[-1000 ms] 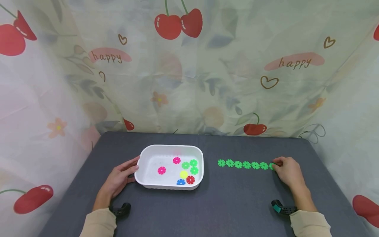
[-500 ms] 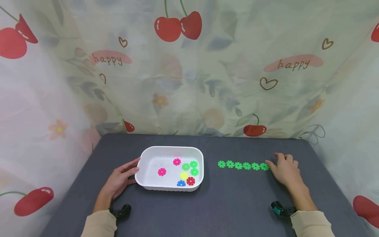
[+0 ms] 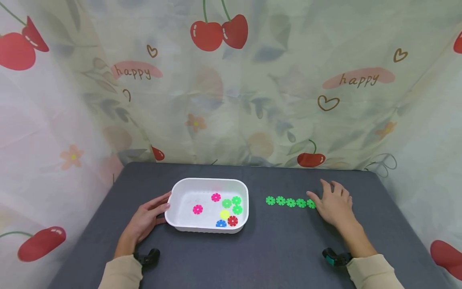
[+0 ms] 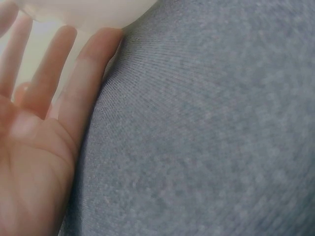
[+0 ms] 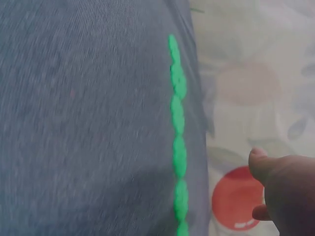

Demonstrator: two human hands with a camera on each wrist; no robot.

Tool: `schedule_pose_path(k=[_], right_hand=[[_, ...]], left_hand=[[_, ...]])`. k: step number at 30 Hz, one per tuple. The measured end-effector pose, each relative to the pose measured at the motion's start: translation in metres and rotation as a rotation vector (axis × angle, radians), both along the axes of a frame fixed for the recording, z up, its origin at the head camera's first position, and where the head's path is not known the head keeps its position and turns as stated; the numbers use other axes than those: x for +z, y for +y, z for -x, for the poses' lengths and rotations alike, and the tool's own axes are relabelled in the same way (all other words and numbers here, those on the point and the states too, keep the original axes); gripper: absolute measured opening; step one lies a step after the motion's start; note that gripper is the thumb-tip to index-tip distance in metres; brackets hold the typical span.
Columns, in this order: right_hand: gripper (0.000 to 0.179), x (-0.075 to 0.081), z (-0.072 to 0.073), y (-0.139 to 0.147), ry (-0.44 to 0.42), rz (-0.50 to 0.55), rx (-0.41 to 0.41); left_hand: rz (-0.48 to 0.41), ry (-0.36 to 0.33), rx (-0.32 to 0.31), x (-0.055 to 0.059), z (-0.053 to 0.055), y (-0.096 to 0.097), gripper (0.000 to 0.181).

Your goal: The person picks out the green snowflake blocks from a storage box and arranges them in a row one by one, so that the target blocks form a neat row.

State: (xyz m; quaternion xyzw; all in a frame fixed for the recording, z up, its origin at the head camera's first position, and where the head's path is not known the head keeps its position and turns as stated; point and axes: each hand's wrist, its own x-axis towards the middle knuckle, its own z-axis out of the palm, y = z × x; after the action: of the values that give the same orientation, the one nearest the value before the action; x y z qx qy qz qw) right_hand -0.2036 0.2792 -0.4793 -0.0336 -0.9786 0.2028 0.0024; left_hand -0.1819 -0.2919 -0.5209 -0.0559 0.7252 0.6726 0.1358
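My left hand [image 3: 141, 218] rests on the left end of a white plastic tray [image 3: 173, 214], with its fingers extended against the side. In the left wrist view, straight fingertips meet the underside of the tray's wall [image 4: 93, 12]. On the right of the table, a row of green notched disc pieces [image 3: 290, 202] runs sideways. My right hand [image 3: 333, 204] hovers at the row's right end, fingers spread and holding nothing, thumb near the last visible disc. The right wrist view shows the same green row [image 5: 180, 152] edge to edge, with fingers [image 5: 263, 164] off to its side.
Inside the tray lie pink discs [image 3: 197, 209], several green ones [image 3: 226, 203], a yellow [image 3: 224, 214], a blue [image 3: 221, 223] and a red one [image 3: 232, 220]. A dark grey cloth covers the table [image 3: 274, 257]. A patterned curtain [image 3: 238, 120] stands behind.
My right hand has let go of the row's right end, opened its fingers and moved left over it, covering more of the green discs. The left hand and tray have stayed put.
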Motion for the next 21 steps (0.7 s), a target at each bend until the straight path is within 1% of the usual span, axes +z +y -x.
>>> schedule_pose_path(k=[7,11,15,18,21], right_hand=[[0.089,0.014,0.003,-0.021,0.040,-0.018,0.048],[0.088,0.023,0.005,-0.034,0.102,-0.035,0.084],[0.088,0.029,0.007,-0.047,0.160,-0.061,0.109],[0.089,0.032,0.009,-0.055,0.164,-0.075,0.125],[0.091,0.034,0.010,-0.064,0.147,-0.093,0.143]], left_hand=[[0.007,0.001,-0.004,0.000,0.000,0.000,0.069],[0.012,-0.002,-0.007,0.001,0.000,0.000,0.068],[0.006,-0.003,-0.005,0.000,0.001,-0.001,0.069],[-0.003,-0.004,-0.006,0.000,0.001,-0.001,0.069],[-0.008,-0.005,-0.005,0.000,0.001,-0.001,0.068]])
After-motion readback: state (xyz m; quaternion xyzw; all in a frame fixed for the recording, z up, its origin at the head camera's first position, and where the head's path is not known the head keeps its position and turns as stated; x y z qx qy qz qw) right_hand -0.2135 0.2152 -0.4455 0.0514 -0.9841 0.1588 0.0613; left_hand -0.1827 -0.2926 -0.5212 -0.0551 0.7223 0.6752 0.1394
